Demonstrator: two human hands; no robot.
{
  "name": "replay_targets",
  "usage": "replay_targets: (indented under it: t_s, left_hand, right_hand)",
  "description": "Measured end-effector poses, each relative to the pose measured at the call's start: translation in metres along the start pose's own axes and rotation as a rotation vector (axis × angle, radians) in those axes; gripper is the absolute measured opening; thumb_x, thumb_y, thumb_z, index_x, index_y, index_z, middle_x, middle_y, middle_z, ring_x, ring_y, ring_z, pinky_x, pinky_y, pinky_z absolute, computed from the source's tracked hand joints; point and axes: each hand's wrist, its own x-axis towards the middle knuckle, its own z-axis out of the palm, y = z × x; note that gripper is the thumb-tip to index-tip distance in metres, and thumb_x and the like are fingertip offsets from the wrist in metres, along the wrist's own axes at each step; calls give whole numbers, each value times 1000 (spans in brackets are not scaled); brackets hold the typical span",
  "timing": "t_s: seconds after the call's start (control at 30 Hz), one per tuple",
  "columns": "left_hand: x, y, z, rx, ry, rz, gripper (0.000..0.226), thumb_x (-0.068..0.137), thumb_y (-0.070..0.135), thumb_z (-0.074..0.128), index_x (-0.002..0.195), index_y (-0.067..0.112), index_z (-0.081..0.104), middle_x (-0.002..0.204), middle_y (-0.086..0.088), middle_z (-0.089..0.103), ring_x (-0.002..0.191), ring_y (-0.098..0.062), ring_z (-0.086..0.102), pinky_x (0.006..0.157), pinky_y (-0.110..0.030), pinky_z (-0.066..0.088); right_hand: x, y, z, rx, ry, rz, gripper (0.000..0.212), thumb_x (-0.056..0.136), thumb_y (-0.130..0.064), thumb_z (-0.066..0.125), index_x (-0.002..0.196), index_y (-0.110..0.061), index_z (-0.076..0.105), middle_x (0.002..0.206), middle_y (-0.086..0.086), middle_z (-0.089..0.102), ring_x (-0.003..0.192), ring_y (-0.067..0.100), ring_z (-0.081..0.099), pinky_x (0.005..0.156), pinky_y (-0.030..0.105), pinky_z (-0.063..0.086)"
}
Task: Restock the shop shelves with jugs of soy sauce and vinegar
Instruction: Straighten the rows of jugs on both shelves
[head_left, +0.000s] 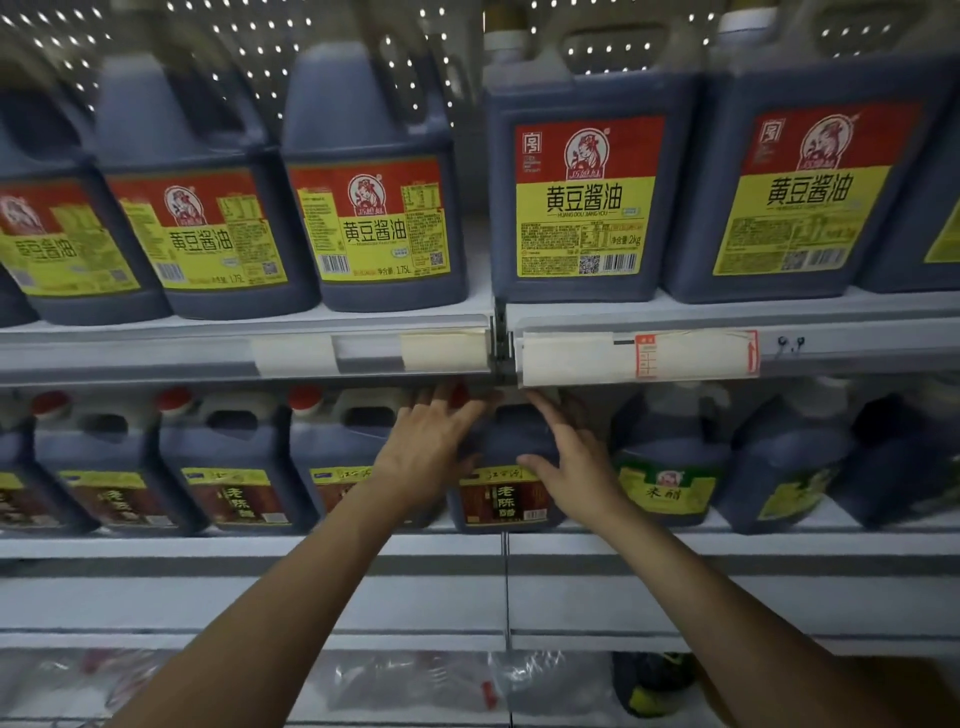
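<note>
A dark vinegar jug (506, 467) with a brown and yellow label stands on the middle shelf (675, 545), in line with the shelf joint. My left hand (431, 447) lies flat on its upper left side, fingers straight and reaching under the shelf above. My right hand (566, 457) presses its right side with fingers extended and thumb across the front. Similar red-capped vinegar jugs (234, 467) fill the row to the left. Soy sauce jugs (582, 197) with red and yellow labels line the upper shelf.
Green-labelled vinegar jugs (670, 467) stand right of the held jug. The upper shelf's front rail (639, 358) with paper price tags hangs just over my fingers. Below, plastic-wrapped bottles (415, 686) and a shoe (654, 686) show near the floor.
</note>
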Motion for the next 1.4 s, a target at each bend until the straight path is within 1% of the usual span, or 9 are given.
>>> replay_targets:
  t_s: [0.37, 0.5, 0.77, 0.9, 1.0, 1.13, 1.23, 1.3, 1.4]
  left_hand:
    - [0, -28, 1, 2, -6, 131, 68, 94, 42, 65, 151, 36, 29, 131, -15, 57, 114, -37, 61, 94, -47, 50]
    - [0, -36, -1, 24, 3, 164, 71, 96, 44, 62, 154, 38, 23, 128, -13, 57, 108, -36, 64, 84, -44, 51]
    - [1, -52, 0, -22, -5, 235, 73, 95, 44, 63, 153, 40, 19, 133, -11, 56, 110, -32, 63, 84, -42, 55]
    - [0, -51, -1, -24, -5, 262, 72, 97, 44, 61, 156, 38, 21, 124, -10, 61, 108, -31, 64, 81, -40, 53]
    - [0, -40, -5, -34, 49, 303, 74, 96, 42, 59, 156, 37, 18, 120, -12, 60, 102, -34, 65, 78, -42, 52]
    - [9, -7, -10, -54, 93, 391, 69, 97, 41, 57, 155, 36, 20, 116, -13, 60, 102, -37, 63, 81, -45, 51]
    - [26, 28, -9, -53, 63, 415, 58, 98, 39, 56, 149, 29, 31, 128, -16, 55, 105, -40, 62, 82, -45, 52]
    - [38, 49, -4, -103, 56, 437, 64, 96, 35, 60, 154, 29, 34, 139, -20, 52, 116, -42, 59, 89, -47, 51]
    - [57, 91, 8, -206, 80, 515, 79, 95, 30, 64, 162, 30, 23, 159, -17, 42, 141, -40, 43, 110, -47, 41]
  right_hand:
    - [-5, -24, 16, -1, 42, 107, 89, 94, -31, 73, 148, -70, 14, 166, -5, 21, 147, 31, 36, 113, 58, 42]
    - [-8, -28, 20, -21, 53, 140, 87, 95, -32, 72, 148, -70, 14, 166, -5, 21, 148, 32, 35, 114, 56, 41]
    - [-6, -38, 24, -34, 38, 199, 86, 97, -30, 70, 152, -63, 14, 170, -8, 12, 153, 26, 26, 119, 49, 36]
    - [-6, -40, 25, -30, 21, 202, 86, 98, -29, 69, 150, -67, 11, 170, -8, 10, 154, 24, 25, 120, 44, 34]
    - [-8, -44, 17, -52, 4, 210, 83, 98, -29, 69, 155, -57, 15, 168, -8, 14, 153, 22, 28, 120, 39, 33]
    - [-19, -36, -17, -159, 120, 275, 64, 99, -34, 65, 155, -41, 35, 146, 8, 44, 134, 29, 50, 107, 44, 48]
    - [-31, -10, -61, -333, 320, 287, 37, 98, -27, 67, 132, -14, 61, 117, 16, 57, 112, 39, 60, 86, 42, 50]
    - [-38, 13, -89, -397, 362, 361, 26, 95, -27, 70, 108, -6, 61, 110, 19, 54, 106, 42, 58, 81, 44, 48]
    - [-46, 51, -121, -395, 263, 401, 35, 91, -31, 75, 104, -7, 54, 114, 18, 49, 111, 41, 53, 90, 45, 48]
